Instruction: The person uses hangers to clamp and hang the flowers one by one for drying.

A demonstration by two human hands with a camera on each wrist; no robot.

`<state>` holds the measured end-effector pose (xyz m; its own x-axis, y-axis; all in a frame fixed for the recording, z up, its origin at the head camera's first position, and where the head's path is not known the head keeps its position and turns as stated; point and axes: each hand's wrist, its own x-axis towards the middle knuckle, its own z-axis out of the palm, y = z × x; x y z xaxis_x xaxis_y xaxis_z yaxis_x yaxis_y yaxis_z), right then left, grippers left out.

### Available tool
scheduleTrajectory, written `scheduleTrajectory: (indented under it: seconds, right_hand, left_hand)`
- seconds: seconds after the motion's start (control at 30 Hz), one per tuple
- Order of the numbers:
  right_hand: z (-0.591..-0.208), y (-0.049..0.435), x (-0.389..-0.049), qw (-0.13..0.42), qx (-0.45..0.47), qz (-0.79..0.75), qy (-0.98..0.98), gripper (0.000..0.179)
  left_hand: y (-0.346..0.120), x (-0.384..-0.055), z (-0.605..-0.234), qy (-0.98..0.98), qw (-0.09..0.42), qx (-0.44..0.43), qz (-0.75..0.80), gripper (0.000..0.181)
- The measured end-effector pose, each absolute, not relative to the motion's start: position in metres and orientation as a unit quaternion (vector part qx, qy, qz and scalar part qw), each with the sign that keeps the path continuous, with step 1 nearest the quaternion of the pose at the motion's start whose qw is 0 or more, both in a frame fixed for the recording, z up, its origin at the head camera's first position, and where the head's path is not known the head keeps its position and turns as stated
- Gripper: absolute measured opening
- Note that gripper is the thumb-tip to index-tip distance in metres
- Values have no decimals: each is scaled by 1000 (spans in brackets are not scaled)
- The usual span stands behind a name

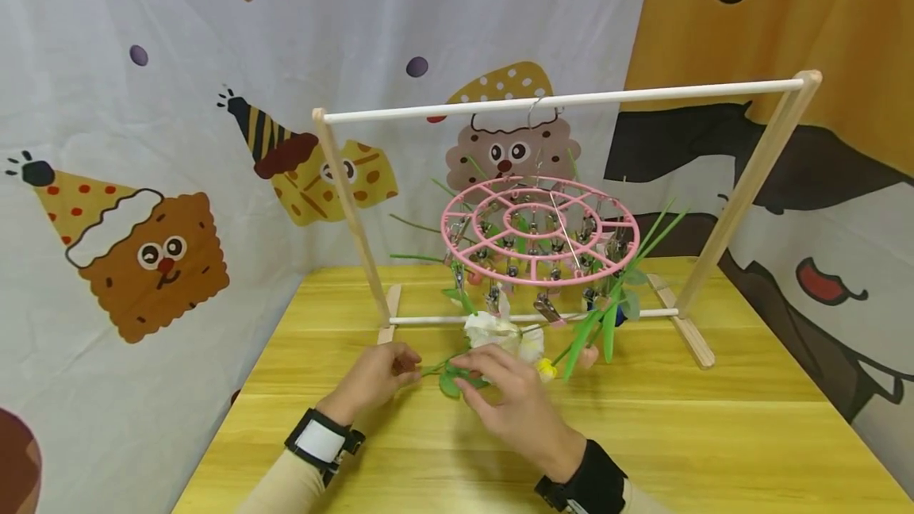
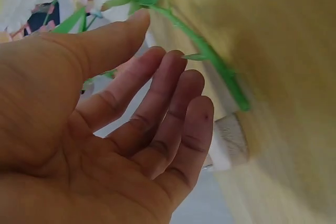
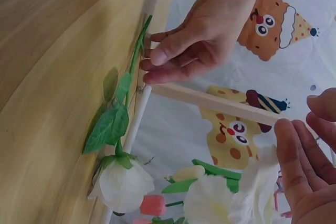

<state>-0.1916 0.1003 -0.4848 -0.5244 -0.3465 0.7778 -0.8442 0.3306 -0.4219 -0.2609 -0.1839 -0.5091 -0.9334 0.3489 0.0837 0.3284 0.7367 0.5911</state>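
A white artificial rose point(image 3: 123, 182) lies on the table, with a green stem point(image 3: 135, 59) and leaves point(image 3: 110, 124). My left hand point(image 1: 378, 379) is beside the stem's bare end, fingers loosely bent and thumb apart from them. Whether a fingertip touches the stem point(image 2: 210, 56) I cannot tell. Over the leaves point(image 1: 451, 384) hovers my right hand point(image 1: 510, 399), its thumb and fingers spread apart with nothing seen between them. Behind the hands hangs a pink round clip rack point(image 1: 539, 282) with metal clips, several artificial flowers clipped on it, among them a white bloom point(image 1: 491, 330).
A wooden stand holds the rack by a hook on its white top bar point(image 1: 443, 109). The stand's feet point(image 1: 685, 331) rest on the wooden table point(image 1: 750, 450). A yellow flower point(image 1: 546, 370) hangs low, near the right hand. A cartoon-printed curtain point(image 1: 271, 38) stands behind.
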Motion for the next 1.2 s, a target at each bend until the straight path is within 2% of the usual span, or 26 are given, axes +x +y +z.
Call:
scheduleTrajectory:
  seconds: [0.37, 0.57, 0.83, 1.2]
  right_hand:
    - [-495, 81, -194, 237, 397, 403, -790, 37]
    - [-498, 73, -196, 198, 392, 394, -807, 33]
    - [-502, 65, -198, 136, 365, 353, -851, 34]
    - [-501, 62, -193, 91, 341, 281, -893, 29]
  left_hand:
    - [-187, -255, -520, 930, 11, 223, 291, 8]
    - [-190, -251, -517, 929, 11, 244, 277, 8]
    - [-192, -243, -509, 913, 68, 272, 296, 15]
    - [-187, -236, -482, 884, 101, 314, 332, 10]
